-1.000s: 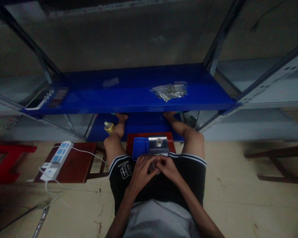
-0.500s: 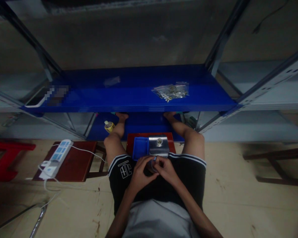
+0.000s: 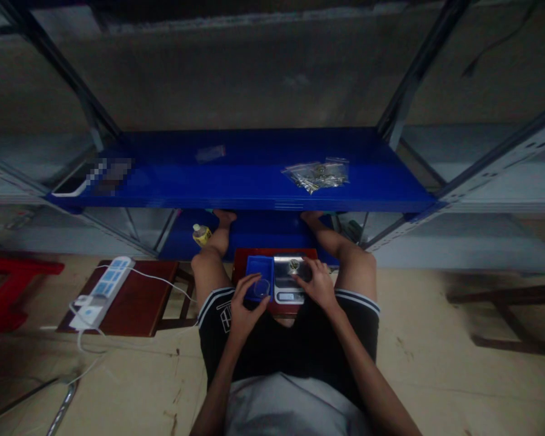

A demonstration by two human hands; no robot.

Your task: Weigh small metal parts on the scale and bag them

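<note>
My left hand [image 3: 246,304] holds a clear round plastic dish [image 3: 261,288] between thumb and fingers, over the near part of a blue tray [image 3: 260,265]. To its right sits a small silver digital scale [image 3: 281,283] with a lit display at its near edge. A little heap of brass-coloured metal pieces [image 3: 293,265] lies on the scale's plate, seemingly in something clear and round. My right hand [image 3: 318,282] reaches over the plate's right side, thumb and fingers apart at the heap's edge. Whether its fingertips touch the pieces is too small to tell.
Tray and scale stand on a red-brown stool [image 3: 240,257] between my knees. Ahead, a blue shelf [image 3: 245,181] bears zip bags of metal parts [image 3: 320,175] and a clear bag [image 3: 211,153]. A power strip [image 3: 102,292] with trailing cords lies left; a yellow-labelled bottle [image 3: 202,234] stands by my leg.
My hands were together near my lap, around a small round item. They have moved apart and forward, the left to the tray with the clear dish, the right to the scale.
</note>
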